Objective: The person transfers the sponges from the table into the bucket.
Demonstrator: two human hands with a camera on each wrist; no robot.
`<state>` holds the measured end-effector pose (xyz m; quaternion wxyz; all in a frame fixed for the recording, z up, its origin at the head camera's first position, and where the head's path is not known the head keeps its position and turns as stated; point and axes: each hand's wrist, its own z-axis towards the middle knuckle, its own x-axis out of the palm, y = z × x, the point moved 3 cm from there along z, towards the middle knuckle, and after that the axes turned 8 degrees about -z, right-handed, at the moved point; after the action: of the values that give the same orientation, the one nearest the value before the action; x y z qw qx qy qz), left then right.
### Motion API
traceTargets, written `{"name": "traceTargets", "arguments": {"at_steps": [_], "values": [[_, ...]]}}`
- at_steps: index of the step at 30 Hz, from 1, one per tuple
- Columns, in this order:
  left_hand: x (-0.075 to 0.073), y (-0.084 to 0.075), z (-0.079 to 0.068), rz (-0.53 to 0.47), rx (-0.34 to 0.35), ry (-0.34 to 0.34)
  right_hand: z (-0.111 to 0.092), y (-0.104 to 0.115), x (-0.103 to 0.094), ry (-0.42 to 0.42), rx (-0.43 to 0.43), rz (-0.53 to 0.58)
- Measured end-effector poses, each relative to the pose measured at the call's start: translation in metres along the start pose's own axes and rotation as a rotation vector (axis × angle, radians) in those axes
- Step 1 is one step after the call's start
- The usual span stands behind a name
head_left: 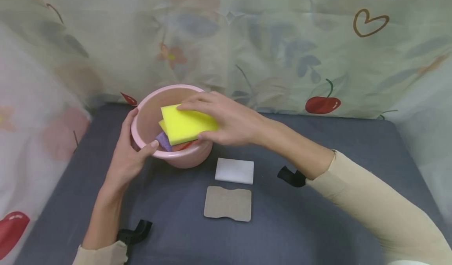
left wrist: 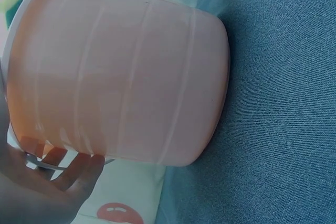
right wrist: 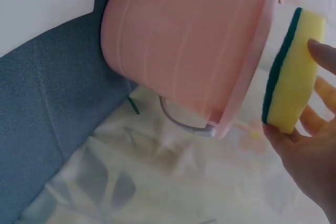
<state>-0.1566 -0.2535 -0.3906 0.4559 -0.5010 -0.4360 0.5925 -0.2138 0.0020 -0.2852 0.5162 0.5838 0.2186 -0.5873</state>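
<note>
A pink bucket (head_left: 192, 159) stands at the back left of the table, its grey handle (right wrist: 186, 125) hanging at the side. My left hand (head_left: 128, 155) grips its rim, thumb inside and fingers along the outer wall, which the left wrist view shows too. Over the bucket's mouth, my right hand (head_left: 227, 117) holds a yellow scouring sponge (head_left: 187, 124) by its edges. The sponge's green scouring side (right wrist: 282, 66) faces the bucket. Below it, inside the bucket, show a purple cloth-like piece (head_left: 164, 141), something orange-red (head_left: 181, 146) and another yellow edge (head_left: 163, 125).
In front of the bucket lies a white rectangular block (head_left: 234, 171). Nearer to me is a flat grey-brown pad (head_left: 228, 203) with notched long sides. The table has a dark blue-grey cover (head_left: 289, 222). A printed curtain (head_left: 268, 53) hangs behind and at both sides.
</note>
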Motion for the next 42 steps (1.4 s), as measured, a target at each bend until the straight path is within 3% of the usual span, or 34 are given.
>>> {"name": "traceTargets", "arguments": {"at_steps": [4, 15, 23, 42], "values": [[0.000, 0.000, -0.001, -0.039, 0.000, -0.002, 0.013, -0.004, 0.004, 0.010, -0.002, -0.006], [0.000, 0.000, -0.001, 0.007, 0.009, 0.009, 0.034, -0.013, 0.024, 0.009, -0.053, 0.046], [0.000, 0.000, 0.000, -0.014, 0.007, 0.013, 0.039, -0.016, 0.036, 0.073, -0.015, 0.025], [0.001, -0.003, -0.002, 0.032, 0.000, 0.002, 0.044, -0.019, 0.046, 0.124, -0.079, 0.033]]}}
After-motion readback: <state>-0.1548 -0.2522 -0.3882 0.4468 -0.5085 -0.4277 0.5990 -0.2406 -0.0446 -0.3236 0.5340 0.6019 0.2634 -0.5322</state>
